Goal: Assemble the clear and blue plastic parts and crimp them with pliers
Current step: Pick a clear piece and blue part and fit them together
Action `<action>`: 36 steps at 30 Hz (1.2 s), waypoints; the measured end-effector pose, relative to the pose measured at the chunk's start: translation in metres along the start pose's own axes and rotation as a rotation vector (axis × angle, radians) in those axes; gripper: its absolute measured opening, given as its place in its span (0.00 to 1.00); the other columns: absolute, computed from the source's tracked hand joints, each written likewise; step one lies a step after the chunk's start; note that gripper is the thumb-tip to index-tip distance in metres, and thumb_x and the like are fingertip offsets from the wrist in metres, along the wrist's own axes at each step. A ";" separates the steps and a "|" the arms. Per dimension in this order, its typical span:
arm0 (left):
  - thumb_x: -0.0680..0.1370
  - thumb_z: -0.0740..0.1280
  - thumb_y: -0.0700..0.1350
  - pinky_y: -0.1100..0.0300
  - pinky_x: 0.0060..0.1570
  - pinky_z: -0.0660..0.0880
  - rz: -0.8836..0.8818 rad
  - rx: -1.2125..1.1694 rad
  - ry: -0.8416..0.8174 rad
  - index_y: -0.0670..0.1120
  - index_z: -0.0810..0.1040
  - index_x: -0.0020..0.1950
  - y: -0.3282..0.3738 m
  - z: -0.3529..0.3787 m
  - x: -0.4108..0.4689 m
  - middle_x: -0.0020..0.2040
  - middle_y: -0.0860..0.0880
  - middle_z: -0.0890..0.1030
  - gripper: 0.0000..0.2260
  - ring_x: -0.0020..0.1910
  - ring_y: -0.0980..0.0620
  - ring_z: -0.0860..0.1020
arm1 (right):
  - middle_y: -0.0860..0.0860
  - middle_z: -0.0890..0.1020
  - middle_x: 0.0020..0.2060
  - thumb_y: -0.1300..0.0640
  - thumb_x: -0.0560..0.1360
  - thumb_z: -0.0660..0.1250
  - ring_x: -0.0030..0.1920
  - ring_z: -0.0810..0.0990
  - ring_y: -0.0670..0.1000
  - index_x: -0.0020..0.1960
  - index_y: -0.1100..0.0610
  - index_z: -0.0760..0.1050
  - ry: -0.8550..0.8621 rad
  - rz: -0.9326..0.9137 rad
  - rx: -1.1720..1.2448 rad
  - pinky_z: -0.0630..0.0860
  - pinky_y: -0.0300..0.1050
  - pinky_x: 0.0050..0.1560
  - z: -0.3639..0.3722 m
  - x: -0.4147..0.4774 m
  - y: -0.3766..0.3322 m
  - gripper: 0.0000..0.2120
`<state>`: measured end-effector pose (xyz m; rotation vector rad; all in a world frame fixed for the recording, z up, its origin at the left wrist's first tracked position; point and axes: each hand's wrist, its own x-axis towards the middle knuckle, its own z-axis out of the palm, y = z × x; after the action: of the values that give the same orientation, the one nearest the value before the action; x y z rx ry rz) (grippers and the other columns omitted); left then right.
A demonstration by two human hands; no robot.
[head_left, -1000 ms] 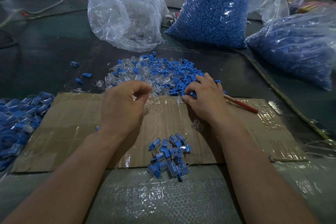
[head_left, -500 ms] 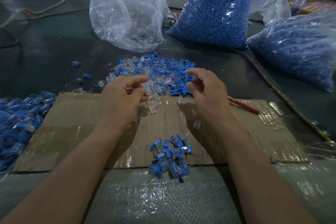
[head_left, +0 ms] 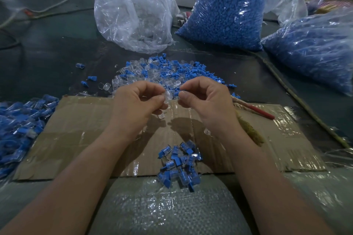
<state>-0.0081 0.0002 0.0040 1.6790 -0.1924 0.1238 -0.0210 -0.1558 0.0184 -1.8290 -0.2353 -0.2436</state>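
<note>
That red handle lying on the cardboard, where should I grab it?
Probably near its free right end, coming from above on the right. The red handle lies flat on the cardboard, and its other end runs behind the right hand, which pinches a blue piece.

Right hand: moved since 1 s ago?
Yes. The right hand has lifted its fingertips off the loose pile at the cardboard far edge and turned leftward, pinching a blue part beside the clear part in the left hand.
</note>
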 end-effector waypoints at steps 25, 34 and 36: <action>0.70 0.72 0.37 0.70 0.37 0.77 0.031 0.182 0.082 0.49 0.79 0.38 0.005 0.002 -0.001 0.38 0.53 0.82 0.08 0.35 0.60 0.80 | 0.54 0.81 0.38 0.67 0.74 0.64 0.40 0.82 0.51 0.41 0.55 0.72 -0.067 0.189 0.114 0.81 0.45 0.44 0.008 -0.001 -0.003 0.09; 0.68 0.73 0.36 0.72 0.37 0.75 0.025 0.133 0.093 0.48 0.80 0.38 0.009 0.002 -0.003 0.39 0.56 0.81 0.07 0.36 0.62 0.80 | 0.57 0.81 0.42 0.65 0.74 0.65 0.45 0.81 0.55 0.41 0.53 0.73 0.003 0.153 0.070 0.79 0.50 0.50 0.011 -0.003 -0.002 0.08; 0.67 0.74 0.36 0.73 0.35 0.74 0.010 0.129 0.095 0.48 0.80 0.40 0.009 0.002 -0.004 0.39 0.53 0.82 0.09 0.35 0.62 0.80 | 0.57 0.82 0.42 0.65 0.74 0.65 0.46 0.81 0.56 0.40 0.52 0.73 0.001 0.147 0.057 0.79 0.52 0.50 0.011 -0.003 -0.002 0.09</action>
<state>-0.0134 -0.0029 0.0120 1.7965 -0.1233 0.2269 -0.0236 -0.1444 0.0169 -1.7804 -0.1048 -0.1340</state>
